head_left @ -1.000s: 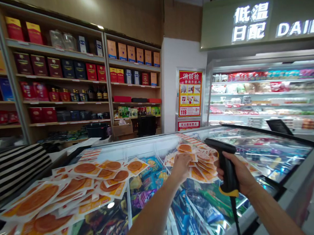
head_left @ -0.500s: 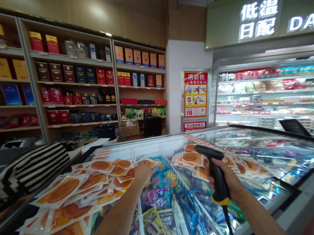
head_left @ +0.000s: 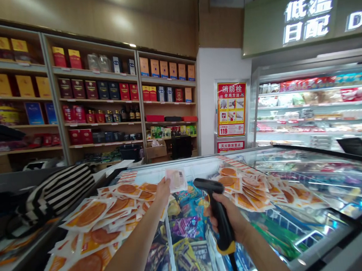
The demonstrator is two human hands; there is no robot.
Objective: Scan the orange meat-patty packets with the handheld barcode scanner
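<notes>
Between the fingers of my left hand [head_left: 163, 190] is a flat sealed food packet [head_left: 176, 180], held up with its pale back and a small barcode facing me. My right hand [head_left: 230, 218] is wrapped round the handle of a black and yellow barcode scanner [head_left: 218, 209], whose head points left toward the packet, a short gap apart. Under and left of my left arm lies a heap of flat packets [head_left: 95, 216] with round orange-brown slices. A second pile of similar packets [head_left: 248, 188] sits to the right, beyond the scanner.
Both piles lie over a chest freezer [head_left: 197, 162] with bagged frozen goods [head_left: 185, 227] inside and wire dividers. A striped bag [head_left: 57, 192] rests at the left. Behind are shelves of boxes [head_left: 101, 91] and a lit chilled cabinet [head_left: 314, 111].
My left hand has lifted a packet from the heap and turned its barcode side toward me. My right hand has brought the scanner left, closer to it. The view has shifted slightly left.
</notes>
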